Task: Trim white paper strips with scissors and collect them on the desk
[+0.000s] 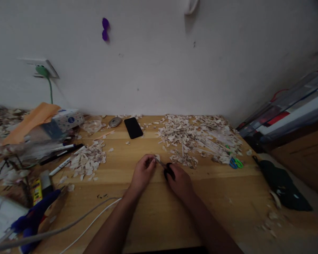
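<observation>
My right hand (180, 180) is closed around the black handles of a pair of scissors (169, 170), whose blades point up and left. At the blade tips, my left hand (143, 170) pinches a small pale flake (157, 157), which looks like the dried petal-like pieces on the table. Whether the blades are touching it is too small to tell. Beyond my right hand spreads a wide heap of dry, whitish-brown flakes (182, 128). A smaller pile of paler flakes (88, 158) lies to the left of my left hand.
A black phone (133, 127) and a grey oval object (115, 122) lie near the wall. Scissors with blue and green handles (236, 163) rest at right. Leftward are markers (59, 166), a blue glue gun (33, 215), a tissue box (69, 119) and cables (92, 212) crossing the table.
</observation>
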### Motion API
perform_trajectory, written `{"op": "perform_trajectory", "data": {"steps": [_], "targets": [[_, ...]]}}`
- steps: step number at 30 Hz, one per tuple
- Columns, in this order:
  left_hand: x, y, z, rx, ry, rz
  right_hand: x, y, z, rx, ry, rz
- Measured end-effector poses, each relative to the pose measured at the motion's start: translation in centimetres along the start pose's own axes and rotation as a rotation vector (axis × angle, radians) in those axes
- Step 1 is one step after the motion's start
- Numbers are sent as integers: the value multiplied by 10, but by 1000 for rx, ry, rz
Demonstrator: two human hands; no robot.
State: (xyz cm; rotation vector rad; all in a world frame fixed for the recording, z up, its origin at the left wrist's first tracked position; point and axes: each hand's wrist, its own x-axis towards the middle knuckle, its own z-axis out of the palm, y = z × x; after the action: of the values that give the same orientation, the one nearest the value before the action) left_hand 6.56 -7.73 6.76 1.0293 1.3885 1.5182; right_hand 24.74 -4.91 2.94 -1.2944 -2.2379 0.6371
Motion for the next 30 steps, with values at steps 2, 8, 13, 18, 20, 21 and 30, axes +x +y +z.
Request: {"op": "perform_trajectory", "data": {"steps": [2, 8, 13, 18, 20, 21, 30], "targets": [[0, 0, -3, 68, -23, 17, -1, 0, 1, -7, 10, -4], [2, 6, -14, 286, -85, 95, -1, 3, 3, -7, 1, 7], [5, 9, -19, 284, -88, 96, 0, 6, 5, 26, 44, 16], [3, 1, -11, -292, -66, -351, 1, 7, 4, 149, 99, 65], [1, 2, -10, -488, -69, -526, 1, 8, 3, 209, 138, 89], [0, 4, -10, -544, -67, -582, 1, 8, 2, 241, 151, 102], [2, 8, -10, -631, 66, -627, 2, 3, -3, 388, 182, 141]]}}
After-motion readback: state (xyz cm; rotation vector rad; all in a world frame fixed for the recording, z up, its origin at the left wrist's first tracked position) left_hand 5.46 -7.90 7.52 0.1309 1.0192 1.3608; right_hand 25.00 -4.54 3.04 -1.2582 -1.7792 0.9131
